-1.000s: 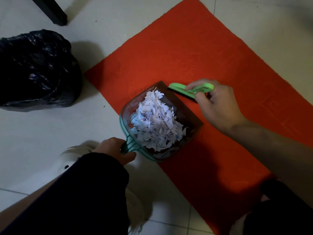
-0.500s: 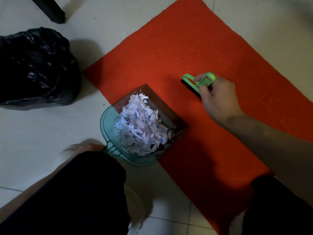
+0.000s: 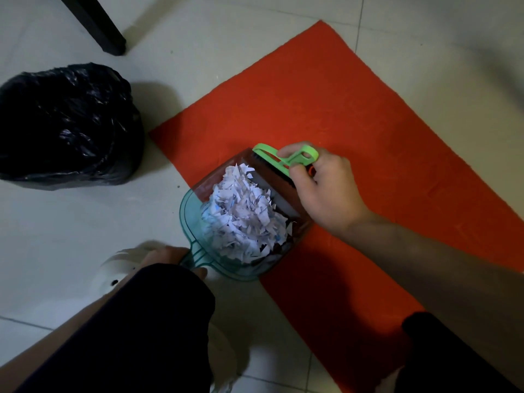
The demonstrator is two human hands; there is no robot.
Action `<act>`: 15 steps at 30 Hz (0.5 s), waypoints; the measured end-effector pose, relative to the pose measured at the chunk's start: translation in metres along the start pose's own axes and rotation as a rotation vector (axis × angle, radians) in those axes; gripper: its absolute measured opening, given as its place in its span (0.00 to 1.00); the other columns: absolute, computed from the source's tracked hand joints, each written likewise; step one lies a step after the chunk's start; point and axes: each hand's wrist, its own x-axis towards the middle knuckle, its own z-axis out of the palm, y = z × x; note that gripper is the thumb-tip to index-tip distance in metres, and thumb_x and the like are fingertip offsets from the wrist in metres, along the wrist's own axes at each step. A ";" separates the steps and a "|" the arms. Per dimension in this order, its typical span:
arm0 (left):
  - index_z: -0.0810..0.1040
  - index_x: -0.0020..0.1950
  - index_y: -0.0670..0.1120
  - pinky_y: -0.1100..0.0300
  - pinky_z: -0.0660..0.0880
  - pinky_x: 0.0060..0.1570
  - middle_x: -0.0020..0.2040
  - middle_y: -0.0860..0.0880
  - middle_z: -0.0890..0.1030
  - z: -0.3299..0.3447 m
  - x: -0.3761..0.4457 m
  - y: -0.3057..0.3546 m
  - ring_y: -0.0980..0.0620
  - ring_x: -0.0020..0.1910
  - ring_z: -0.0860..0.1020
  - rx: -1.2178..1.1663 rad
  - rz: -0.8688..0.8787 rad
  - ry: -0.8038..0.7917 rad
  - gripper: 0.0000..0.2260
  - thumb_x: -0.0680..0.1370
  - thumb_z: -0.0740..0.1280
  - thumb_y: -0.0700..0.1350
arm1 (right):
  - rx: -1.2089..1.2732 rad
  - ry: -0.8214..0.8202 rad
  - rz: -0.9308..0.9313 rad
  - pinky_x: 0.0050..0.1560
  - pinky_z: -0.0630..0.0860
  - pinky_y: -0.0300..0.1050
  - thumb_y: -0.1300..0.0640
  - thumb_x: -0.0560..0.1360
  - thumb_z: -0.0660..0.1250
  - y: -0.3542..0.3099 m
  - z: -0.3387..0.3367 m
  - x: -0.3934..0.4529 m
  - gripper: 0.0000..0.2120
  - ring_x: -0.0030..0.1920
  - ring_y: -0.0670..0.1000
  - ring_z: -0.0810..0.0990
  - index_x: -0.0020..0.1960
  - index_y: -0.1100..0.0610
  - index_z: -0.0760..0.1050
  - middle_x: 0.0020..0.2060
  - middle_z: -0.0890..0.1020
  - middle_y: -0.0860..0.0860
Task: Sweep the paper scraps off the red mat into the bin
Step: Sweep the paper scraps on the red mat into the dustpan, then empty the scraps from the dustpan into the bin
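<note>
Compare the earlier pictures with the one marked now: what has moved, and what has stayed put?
The right hand has brought the green brush back from out on the red mat to the mouth of the dustpan, its bristles against the paper scraps. The left hand keeps its grip on the dustpan handle. No grip changed. The scraps stay heaped in the pan; the black bin sits where it was.
</note>
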 end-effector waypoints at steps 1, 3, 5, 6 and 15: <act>0.71 0.32 0.52 0.61 0.66 0.43 0.33 0.55 0.72 -0.002 0.000 0.000 0.56 0.34 0.71 -0.026 -0.010 -0.007 0.14 0.72 0.74 0.49 | 0.006 0.009 -0.014 0.32 0.63 0.40 0.57 0.74 0.59 -0.006 -0.004 0.005 0.13 0.28 0.44 0.70 0.52 0.51 0.81 0.40 0.83 0.52; 0.70 0.31 0.53 0.61 0.65 0.35 0.30 0.55 0.72 -0.009 0.003 0.001 0.59 0.30 0.70 -0.042 0.023 -0.044 0.15 0.73 0.74 0.49 | 0.055 0.032 -0.015 0.34 0.69 0.38 0.58 0.73 0.60 -0.020 -0.009 0.014 0.13 0.34 0.46 0.76 0.50 0.51 0.82 0.41 0.84 0.48; 0.70 0.31 0.51 0.65 0.64 0.29 0.28 0.53 0.72 -0.019 0.009 -0.002 0.58 0.28 0.70 -0.079 0.054 -0.069 0.15 0.73 0.73 0.49 | 0.115 0.076 0.012 0.40 0.75 0.42 0.58 0.72 0.61 -0.036 -0.013 0.024 0.12 0.38 0.49 0.80 0.48 0.50 0.82 0.40 0.83 0.44; 0.70 0.31 0.51 0.67 0.63 0.29 0.28 0.53 0.72 -0.023 0.013 -0.006 0.56 0.28 0.69 -0.077 0.082 -0.063 0.15 0.73 0.73 0.50 | 0.156 0.101 0.032 0.40 0.77 0.45 0.58 0.71 0.61 -0.044 -0.015 0.030 0.11 0.38 0.53 0.81 0.47 0.50 0.81 0.38 0.83 0.43; 0.73 0.36 0.39 0.54 0.72 0.25 0.25 0.44 0.76 -0.085 -0.012 -0.026 0.48 0.23 0.75 -0.402 0.160 0.033 0.17 0.75 0.71 0.50 | 0.633 0.236 0.163 0.24 0.70 0.38 0.68 0.76 0.61 -0.120 -0.002 0.080 0.07 0.28 0.54 0.79 0.45 0.62 0.77 0.30 0.80 0.56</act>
